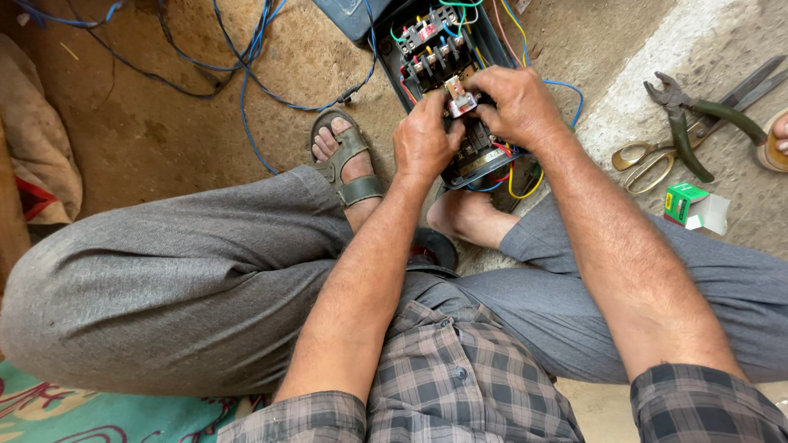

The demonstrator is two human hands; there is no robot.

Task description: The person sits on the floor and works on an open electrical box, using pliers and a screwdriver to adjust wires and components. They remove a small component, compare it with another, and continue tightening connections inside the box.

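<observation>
An open dark electrical box (427,49) full of coloured wires and terminal blocks lies on the ground ahead of my knees. My left hand (423,143) rests on its lower part, fingers pinching a small white and red component (460,100) in the middle of the box. My right hand (517,102) grips the same component from the right side, fingers curled over it. Both hands hide the lower half of the box's inside.
Blue cables (246,74) trail over the dirt floor at the left. Green-handled pliers (698,123), scissors (648,160) and a small green and white carton (694,205) lie on a concrete strip at the right. My sandalled foot (345,156) sits beside the box.
</observation>
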